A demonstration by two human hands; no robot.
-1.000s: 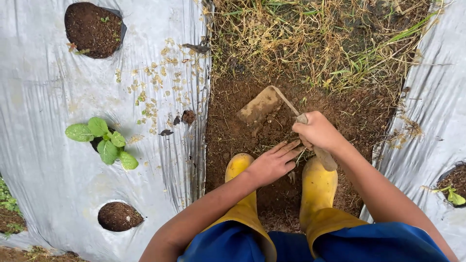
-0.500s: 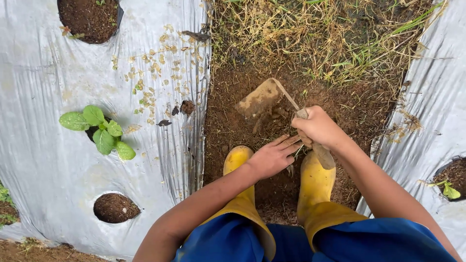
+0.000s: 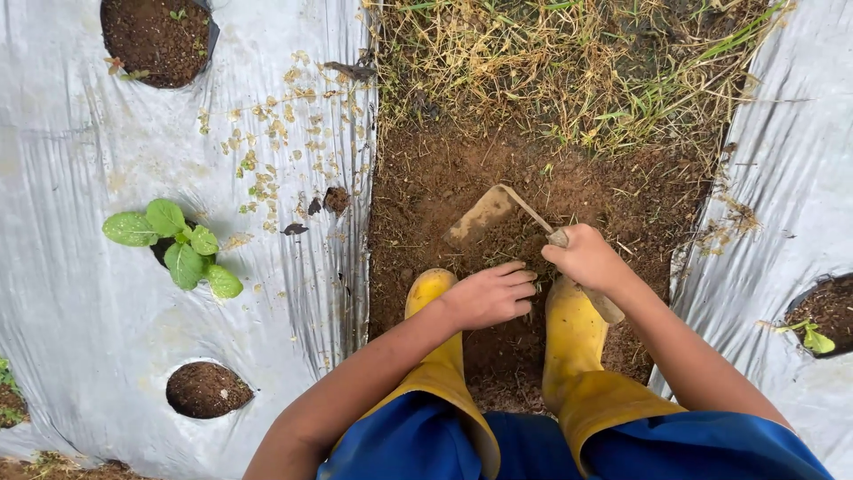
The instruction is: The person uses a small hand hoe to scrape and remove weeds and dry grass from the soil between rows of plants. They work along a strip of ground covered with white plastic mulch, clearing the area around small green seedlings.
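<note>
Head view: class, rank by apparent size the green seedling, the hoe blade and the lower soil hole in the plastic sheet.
1. Green seedling, widest spread.
2. Hoe blade and lower soil hole look alike; no ranking.

Head camera — looking straight down, close.

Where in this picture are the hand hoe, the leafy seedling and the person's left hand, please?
hand hoe point(image 3: 480, 216): head view, on the flat muddy blade.
leafy seedling point(image 3: 185, 263): head view, on a lower green leaf.
left hand point(image 3: 484, 296): head view, on the back of the hand.
</note>
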